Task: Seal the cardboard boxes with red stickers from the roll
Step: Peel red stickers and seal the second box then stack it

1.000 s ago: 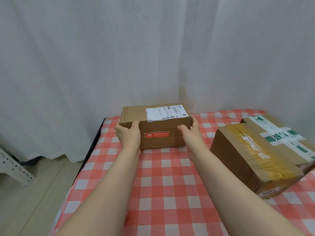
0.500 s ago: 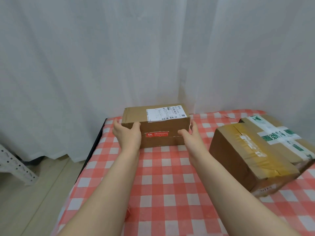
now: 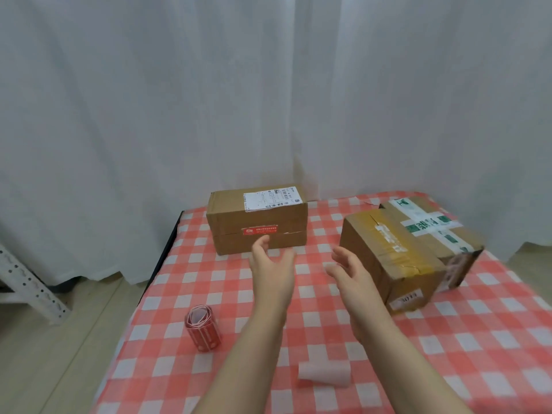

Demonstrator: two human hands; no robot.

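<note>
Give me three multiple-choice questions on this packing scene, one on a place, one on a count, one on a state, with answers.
1. Where is the sticker roll? A on the floor B on the checked cloth C in a drawer
2. How many cardboard boxes are there? A one B two C four
3. Left hand and right hand are: A open, empty B gripping tape C pinching a sticker
Answers: B, it sits on the cloth; B, small box and taped box; A, fingers spread, touching nothing.
</note>
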